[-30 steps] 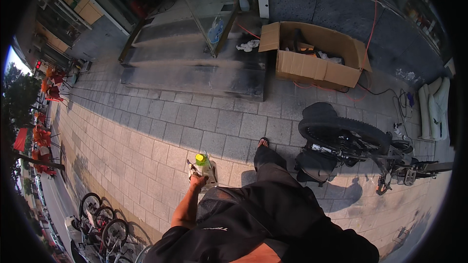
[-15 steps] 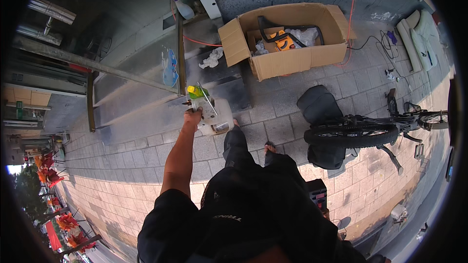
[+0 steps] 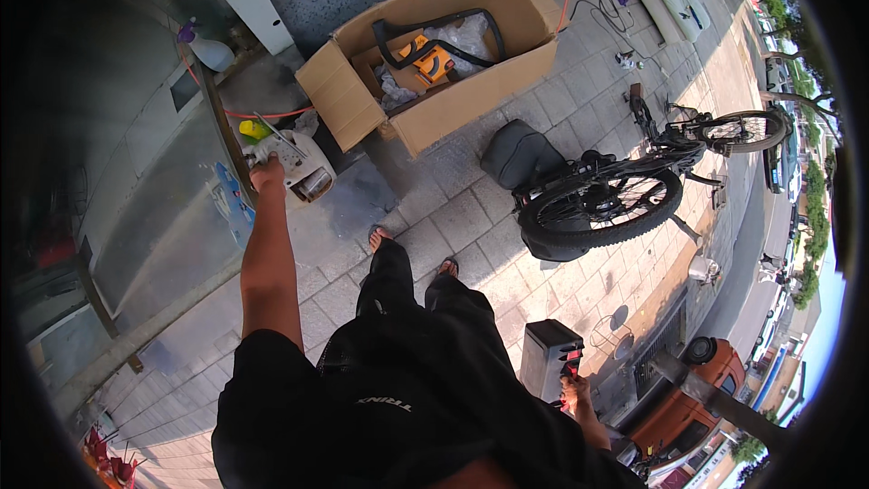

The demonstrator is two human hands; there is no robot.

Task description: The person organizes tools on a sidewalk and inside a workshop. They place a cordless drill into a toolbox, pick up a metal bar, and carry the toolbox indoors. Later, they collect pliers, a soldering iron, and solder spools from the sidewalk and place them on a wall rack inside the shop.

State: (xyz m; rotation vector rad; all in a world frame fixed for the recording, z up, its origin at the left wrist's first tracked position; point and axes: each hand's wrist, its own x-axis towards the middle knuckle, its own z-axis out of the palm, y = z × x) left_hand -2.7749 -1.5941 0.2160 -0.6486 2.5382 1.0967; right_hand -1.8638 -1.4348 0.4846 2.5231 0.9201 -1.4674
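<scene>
My left hand [image 3: 267, 172] is closed on the edge of a whitish cut-open plastic container [image 3: 306, 156], held out ahead over the step. A yellow-green bottle [image 3: 254, 129] and a thin metal rod stick out of its top; its other contents are hard to make out. Down at my right side, my right hand [image 3: 576, 391] grips the red-and-black handle end of a dark box-shaped case [image 3: 546, 358]. The case hangs beside my leg, above the paving.
A large open cardboard box [image 3: 471, 109] holding a yellow item, black tubing and plastic wrap stands ahead. A black bicycle [image 3: 602, 208] is to the right. Near the step are a spray bottle [image 3: 211, 52] and blue-white gloves [image 3: 233, 204]. An orange vehicle [image 3: 688, 403] stands far right.
My view has swung right, bringing the street and orange vehicle into sight. My left hand has carried the container forward toward the cardboard box. My right hand and more of the dark case now show.
</scene>
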